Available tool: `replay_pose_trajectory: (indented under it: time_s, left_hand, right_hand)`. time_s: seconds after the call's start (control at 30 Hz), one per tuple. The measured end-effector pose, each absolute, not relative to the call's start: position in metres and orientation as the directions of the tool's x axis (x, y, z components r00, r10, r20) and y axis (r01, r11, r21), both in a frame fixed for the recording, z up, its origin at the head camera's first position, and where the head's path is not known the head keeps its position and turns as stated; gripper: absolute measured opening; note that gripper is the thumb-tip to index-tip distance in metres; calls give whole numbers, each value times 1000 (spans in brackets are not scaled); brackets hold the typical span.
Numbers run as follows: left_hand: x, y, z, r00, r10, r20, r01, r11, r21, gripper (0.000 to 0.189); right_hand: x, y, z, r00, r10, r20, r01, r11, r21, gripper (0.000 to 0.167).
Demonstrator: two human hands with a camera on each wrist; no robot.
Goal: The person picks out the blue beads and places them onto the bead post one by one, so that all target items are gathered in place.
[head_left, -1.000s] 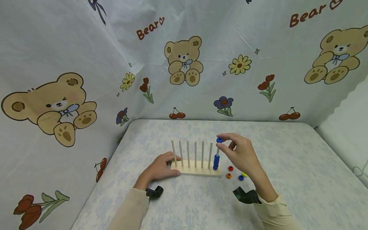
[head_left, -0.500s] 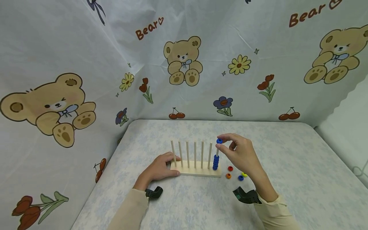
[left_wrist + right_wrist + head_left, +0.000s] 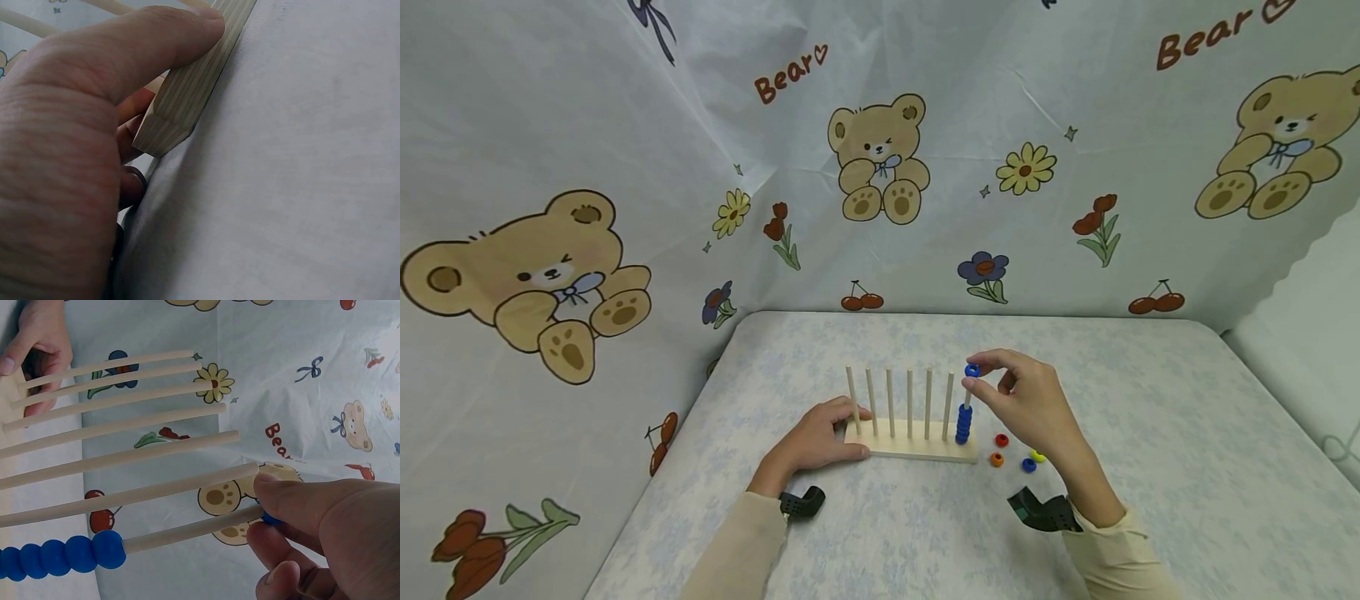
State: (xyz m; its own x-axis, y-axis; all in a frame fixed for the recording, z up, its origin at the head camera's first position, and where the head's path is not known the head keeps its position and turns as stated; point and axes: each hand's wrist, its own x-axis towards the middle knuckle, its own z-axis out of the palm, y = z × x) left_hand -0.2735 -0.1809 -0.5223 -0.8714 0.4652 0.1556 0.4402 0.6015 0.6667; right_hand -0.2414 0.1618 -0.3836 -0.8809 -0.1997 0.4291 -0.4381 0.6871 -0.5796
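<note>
A wooden peg rack (image 3: 917, 450) with a row of upright pegs stands on the table. My left hand (image 3: 816, 435) grips its left end, the thumb against the front edge of the base (image 3: 187, 87) and the fingers behind. Several blue beads (image 3: 963, 423) are stacked low on the rightmost peg. At the top of that peg, my right hand (image 3: 1028, 402) pinches another blue bead (image 3: 972, 370) between thumb and fingertips. The right wrist view shows this bead (image 3: 271, 519) at the peg's tip, mostly covered by the fingers.
Right of the rack lie a red bead (image 3: 1002, 440), an orange bead (image 3: 997, 459), a blue bead (image 3: 1028, 465) and a yellow bead (image 3: 1037, 456), partly hidden by the right hand. A bear-print cloth (image 3: 880, 250) hangs behind the table (image 3: 910, 533).
The right hand and its pinched blue bead have come down very slightly at the top of the rightmost peg. The left hand and the rack stay in place.
</note>
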Motion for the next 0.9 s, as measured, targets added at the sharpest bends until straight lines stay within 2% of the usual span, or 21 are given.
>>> replay_pose_trajectory:
  time_s: [0.9]
  left_hand:
    - [-273, -181, -522, -866, 472, 167, 453, 596, 664, 45]
  right_hand:
    - [-242, 163, -386, -885, -225, 408, -438, 700, -563, 25]
